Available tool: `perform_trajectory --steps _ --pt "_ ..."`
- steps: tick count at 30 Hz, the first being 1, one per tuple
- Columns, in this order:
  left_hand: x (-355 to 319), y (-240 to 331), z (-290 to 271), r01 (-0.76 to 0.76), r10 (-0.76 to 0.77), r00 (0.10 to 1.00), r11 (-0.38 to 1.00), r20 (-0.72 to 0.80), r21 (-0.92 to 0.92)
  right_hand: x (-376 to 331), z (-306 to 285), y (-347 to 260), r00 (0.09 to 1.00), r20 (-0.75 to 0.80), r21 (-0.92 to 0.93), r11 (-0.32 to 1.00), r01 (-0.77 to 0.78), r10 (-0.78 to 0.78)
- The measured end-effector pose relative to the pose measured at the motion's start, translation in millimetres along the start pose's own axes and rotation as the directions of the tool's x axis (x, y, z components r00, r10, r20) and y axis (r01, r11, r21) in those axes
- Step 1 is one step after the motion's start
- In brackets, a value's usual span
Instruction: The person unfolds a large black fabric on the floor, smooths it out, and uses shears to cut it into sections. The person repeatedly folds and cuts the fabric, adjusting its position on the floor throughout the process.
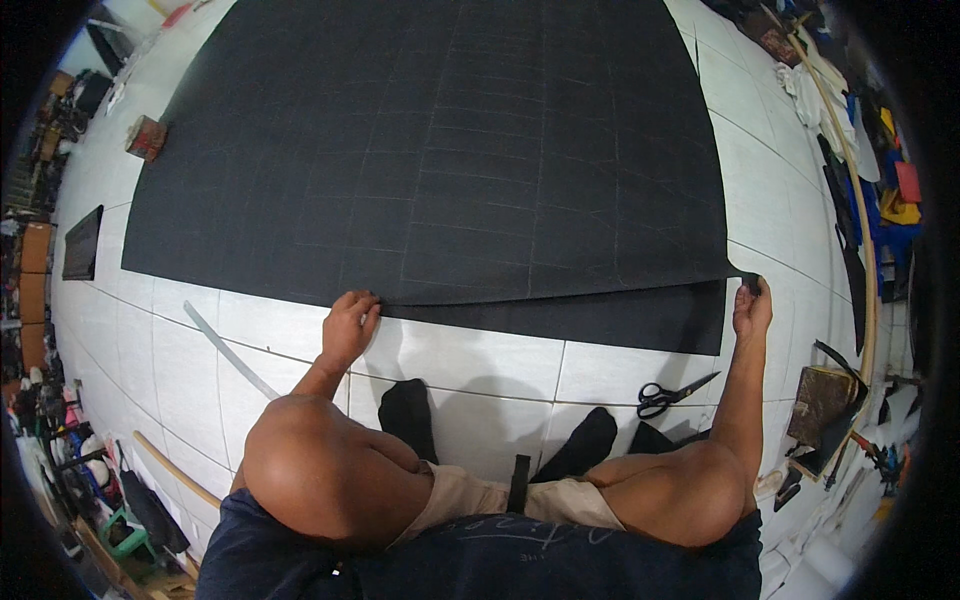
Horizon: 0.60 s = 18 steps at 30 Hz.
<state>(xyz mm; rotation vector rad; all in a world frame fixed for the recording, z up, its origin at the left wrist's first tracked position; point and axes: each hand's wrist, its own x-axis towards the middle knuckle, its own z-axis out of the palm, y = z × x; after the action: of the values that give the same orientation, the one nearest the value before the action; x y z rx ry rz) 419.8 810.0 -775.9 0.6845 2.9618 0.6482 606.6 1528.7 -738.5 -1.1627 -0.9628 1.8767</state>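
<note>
A large dark grey fabric sheet (470, 150), marked with faint chalk lines, lies spread over the white tiled floor in front of me. My left hand (352, 325) pinches its near edge, left of the middle. At the near right corner my right hand (752, 305) grips the edge and holds the corner slightly out to the side. Between my hands the near edge is folded or lifted, and a dark under layer (640, 322) shows below it. Black-handled scissors (675, 395) lie on the tiles between my right foot and right forearm.
A clear strip ruler (228, 348) lies beside my left knee. A reddish block (146, 138) sits at the sheet's left edge, near a dark flat panel (83, 243). On the right are a brown block (822, 405), a long wooden pole (855, 190) and heaped cloth.
</note>
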Motion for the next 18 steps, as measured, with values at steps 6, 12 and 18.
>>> perform_trajectory --steps 6,12,18 --pt "1 4 -3 -0.005 0.005 0.999 1.0 0.038 0.002 -7 -1 5 0.999 0.036 -0.02 1.0 -0.009 0.009" --pt "0 4 -3 -0.033 0.033 0.999 0.999 0.031 0.013 -3 -1 3 0.997 0.073 -0.062 0.998 -0.008 0.013" --pt "-4 11 -3 -0.223 0.22 0.973 0.974 0.075 0.035 -5 7 2 0.997 0.079 -0.113 0.993 0.025 -0.016"
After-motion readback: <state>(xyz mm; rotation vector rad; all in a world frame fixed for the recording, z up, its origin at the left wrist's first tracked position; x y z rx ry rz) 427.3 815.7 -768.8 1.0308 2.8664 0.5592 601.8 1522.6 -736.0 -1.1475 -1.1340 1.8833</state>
